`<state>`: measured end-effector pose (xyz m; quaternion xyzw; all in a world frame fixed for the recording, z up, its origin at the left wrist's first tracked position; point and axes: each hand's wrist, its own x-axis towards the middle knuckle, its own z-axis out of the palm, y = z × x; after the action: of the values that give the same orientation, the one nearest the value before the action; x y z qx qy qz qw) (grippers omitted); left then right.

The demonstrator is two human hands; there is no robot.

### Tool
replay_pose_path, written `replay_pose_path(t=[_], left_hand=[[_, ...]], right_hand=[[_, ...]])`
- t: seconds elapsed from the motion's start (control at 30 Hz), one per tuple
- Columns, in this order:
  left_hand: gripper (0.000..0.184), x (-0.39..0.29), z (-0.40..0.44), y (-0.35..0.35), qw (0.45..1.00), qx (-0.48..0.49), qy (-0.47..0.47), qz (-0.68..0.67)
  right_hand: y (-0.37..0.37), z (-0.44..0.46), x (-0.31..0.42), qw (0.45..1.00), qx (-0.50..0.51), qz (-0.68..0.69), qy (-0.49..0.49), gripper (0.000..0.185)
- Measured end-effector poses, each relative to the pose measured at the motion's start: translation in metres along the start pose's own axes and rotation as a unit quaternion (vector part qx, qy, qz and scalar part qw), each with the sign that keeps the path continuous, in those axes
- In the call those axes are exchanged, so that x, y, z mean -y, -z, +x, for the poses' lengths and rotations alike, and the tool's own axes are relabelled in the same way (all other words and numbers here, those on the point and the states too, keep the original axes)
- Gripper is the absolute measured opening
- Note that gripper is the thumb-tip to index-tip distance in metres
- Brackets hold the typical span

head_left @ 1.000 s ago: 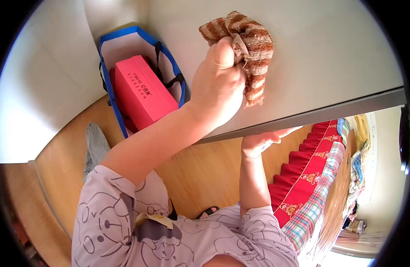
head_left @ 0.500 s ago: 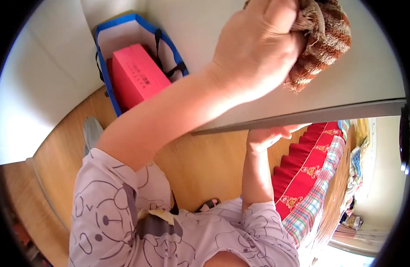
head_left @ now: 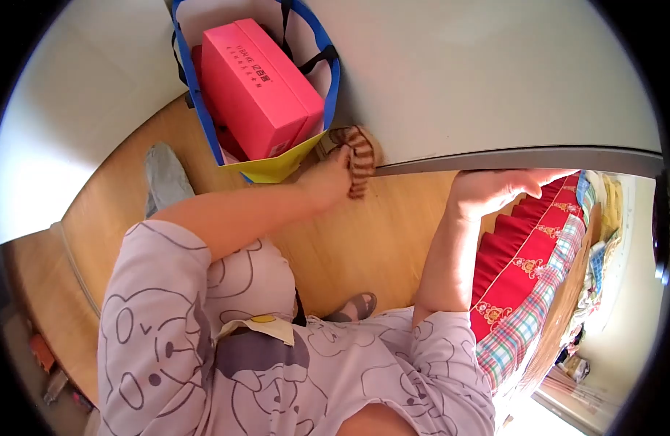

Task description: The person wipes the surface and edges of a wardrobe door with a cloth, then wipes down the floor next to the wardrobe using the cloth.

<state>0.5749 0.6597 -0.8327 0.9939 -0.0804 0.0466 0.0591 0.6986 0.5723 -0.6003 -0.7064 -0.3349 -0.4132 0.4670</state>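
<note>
Setting: we are seeing a home, apparently a bedroom. On one side we are noting what looks like a bed, with a red ruffled skirt (head_left: pixel 527 261) carrying flower motifs and a plaid cover (head_left: pixel 535 312) running along it. Loose fabrics (head_left: pixel 608 218) are lying beyond, near a pale wall (head_left: pixel 629 305). Wood-look flooring (head_left: pixel 335 254) is spreading below. A shopping bag (head_left: pixel 333 91) is standing on it, holding a pink box (head_left: pixel 258 87). Bright light is entering at the lower right.
</note>
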Motion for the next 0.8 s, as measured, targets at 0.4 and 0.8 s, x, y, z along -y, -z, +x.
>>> replay_pose_path(t=[0.4,0.8], left_hand=[[0.052,0.004,-0.026,0.09,0.685,-0.223,0.15,-0.677],[0.044,0.018,-0.062,0.109,0.965,-0.151,-0.02,-0.215]], right_hand=[[0.037,-0.116,0.033,0.901,0.4,0.086,0.143,0.055],[0.039,-0.129,0.0,0.879,0.375,0.025,0.294,0.033]])
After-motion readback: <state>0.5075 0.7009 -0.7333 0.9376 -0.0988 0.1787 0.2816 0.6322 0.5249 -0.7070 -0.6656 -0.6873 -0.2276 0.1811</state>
